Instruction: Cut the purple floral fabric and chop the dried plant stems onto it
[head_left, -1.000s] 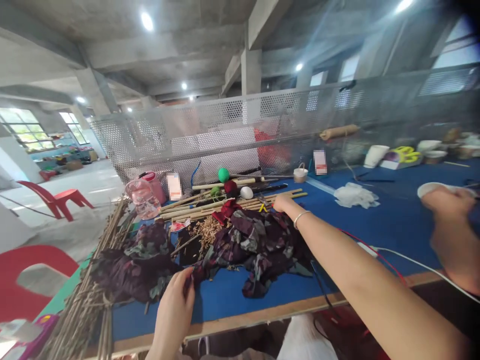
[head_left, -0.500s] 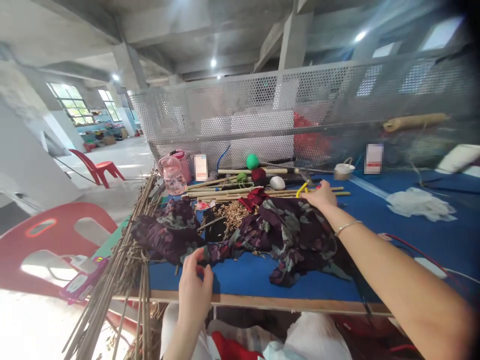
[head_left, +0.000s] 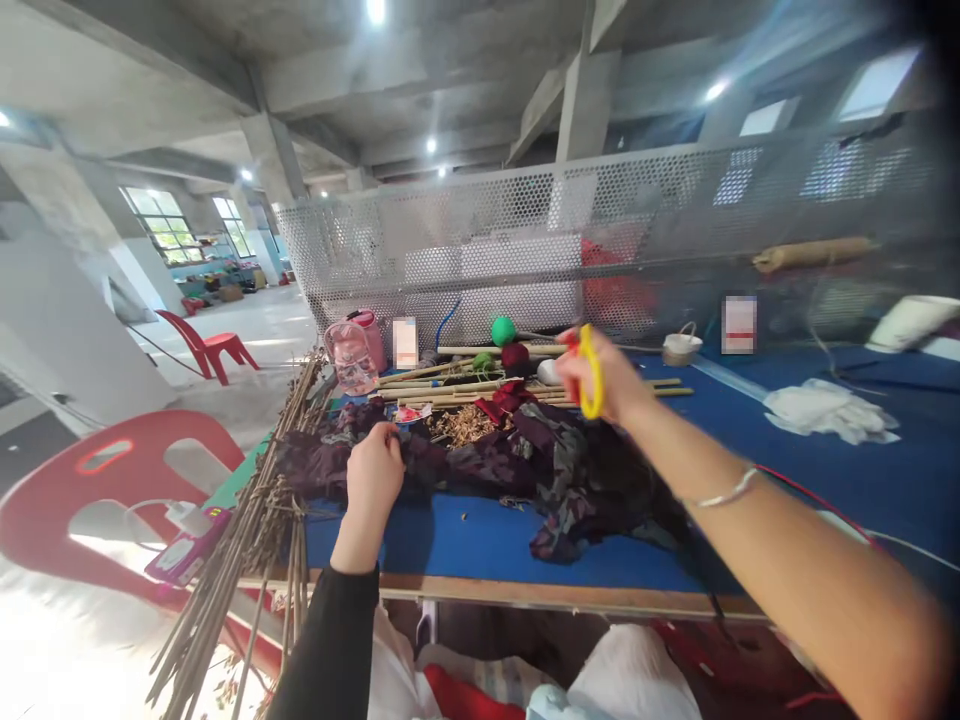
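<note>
My right hand (head_left: 607,380) is raised over the back of the dark patterned cloth (head_left: 577,450), closed around scissors with a yellow loop handle (head_left: 591,375). A bit of red shows by the fingers; the blades cannot be made out. At the cloth's left part, my left hand (head_left: 373,470) is curled with its fingertips pressed together on the fabric. Between the hands, dry brown plant bits (head_left: 466,425) lie in a pile within the cloth, with a dark red cloth scrap (head_left: 510,400) beside them.
Bundled dry stalks (head_left: 251,510) overhang the table's left edge. Along the back are a pink bag (head_left: 354,355), sticks (head_left: 480,385), a green ball (head_left: 503,330), a white ball (head_left: 550,373) and a small basket (head_left: 681,345). White gloves (head_left: 831,410) lie right. A perforated metal screen (head_left: 525,220) stands behind.
My right hand has lifted the scissors from the back of the table and moved left. My left hand has gone forward onto the cloth and closed. The view has shifted slightly.
</note>
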